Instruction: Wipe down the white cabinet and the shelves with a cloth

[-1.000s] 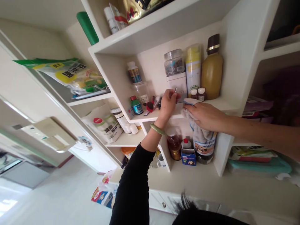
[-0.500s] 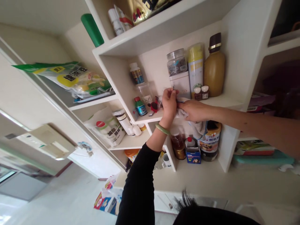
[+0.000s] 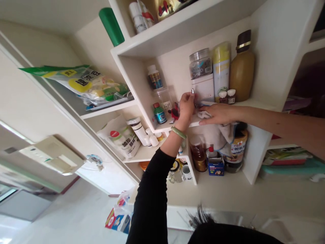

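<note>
My left hand [image 3: 186, 106], with a green bangle at its wrist, is closed in the middle shelf compartment. From its fingertips sticks up a small item with a shiny metal tip [image 3: 192, 91], mostly hidden by the fingers. Just right of it, my right hand [image 3: 218, 114] presses a grey cloth [image 3: 215, 134] onto the shelf board, and part of the cloth hangs over the front edge. Left of my left hand lie a red and black trinket [image 3: 174, 112] and a green bottle with a red cap [image 3: 159, 113]. Behind my hands is a white box [image 3: 203, 87] with a clear jar [image 3: 200, 64] on top.
A yellow-capped spray can [image 3: 221, 73], two small dark jars [image 3: 226, 97] and a tall brown bottle [image 3: 242, 67] line the right side. Below stand a blue box [image 3: 216, 167] and a bottle of brown liquid [image 3: 198, 154]. Upright dividers [image 3: 137, 91] separate the compartments.
My right hand has slid slightly right with its fingers flatter, and more of the cloth now hangs over the edge. My left hand still holds the small item. The view has shifted a little.
</note>
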`<state>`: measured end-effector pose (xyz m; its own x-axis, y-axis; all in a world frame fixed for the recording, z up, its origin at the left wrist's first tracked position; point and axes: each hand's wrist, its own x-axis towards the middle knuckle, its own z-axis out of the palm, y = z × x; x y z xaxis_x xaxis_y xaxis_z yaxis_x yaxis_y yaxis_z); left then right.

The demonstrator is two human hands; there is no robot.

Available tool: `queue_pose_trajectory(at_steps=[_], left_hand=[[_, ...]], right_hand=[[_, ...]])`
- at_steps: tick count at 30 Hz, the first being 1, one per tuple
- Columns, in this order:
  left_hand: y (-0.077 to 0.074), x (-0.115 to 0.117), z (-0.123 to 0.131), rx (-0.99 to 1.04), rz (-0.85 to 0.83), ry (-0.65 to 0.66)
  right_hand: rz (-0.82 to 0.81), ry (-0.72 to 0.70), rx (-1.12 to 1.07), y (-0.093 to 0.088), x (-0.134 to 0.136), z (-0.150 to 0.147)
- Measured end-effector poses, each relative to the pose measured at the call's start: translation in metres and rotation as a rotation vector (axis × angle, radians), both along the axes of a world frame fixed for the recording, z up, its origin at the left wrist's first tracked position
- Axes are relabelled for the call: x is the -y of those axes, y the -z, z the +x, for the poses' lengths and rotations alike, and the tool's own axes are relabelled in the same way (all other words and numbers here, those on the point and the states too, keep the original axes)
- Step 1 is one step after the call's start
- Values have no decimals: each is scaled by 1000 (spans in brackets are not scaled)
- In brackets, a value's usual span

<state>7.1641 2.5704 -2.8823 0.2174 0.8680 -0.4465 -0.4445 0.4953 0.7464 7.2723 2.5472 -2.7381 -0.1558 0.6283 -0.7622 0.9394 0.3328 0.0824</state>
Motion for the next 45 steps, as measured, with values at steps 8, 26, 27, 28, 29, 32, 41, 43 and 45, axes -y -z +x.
queue_pose_trajectory(at_steps=[8, 26, 27, 28, 29, 32, 41, 43, 45], left_hand=[[2, 4, -4, -35, 107, 112], [-21, 13, -6, -588, 623, 507], [-22, 13, -6, -605, 630, 520], [-22, 13, -6, -617, 640, 532], [-23, 13, -6, -626, 653, 543], [-27, 14, -6, -680, 699, 563], [-39, 14, -6, -924, 730, 524], [-44, 12, -2, -919, 722, 517], [-53, 10, 3, -877, 710, 526]], right_hand=[[-2, -6, 102, -10, 13, -26], [69, -17, -285, -55, 64, 41], [81, 1, -268, -62, 65, 43], [95, 22, -245, -69, 66, 46], [108, 45, -216, -78, 67, 49], [139, 103, -118, -105, 69, 64], [247, 67, 84, -148, 83, 88], [269, -1, 149, -148, 88, 83], [311, -71, 220, -148, 92, 81]])
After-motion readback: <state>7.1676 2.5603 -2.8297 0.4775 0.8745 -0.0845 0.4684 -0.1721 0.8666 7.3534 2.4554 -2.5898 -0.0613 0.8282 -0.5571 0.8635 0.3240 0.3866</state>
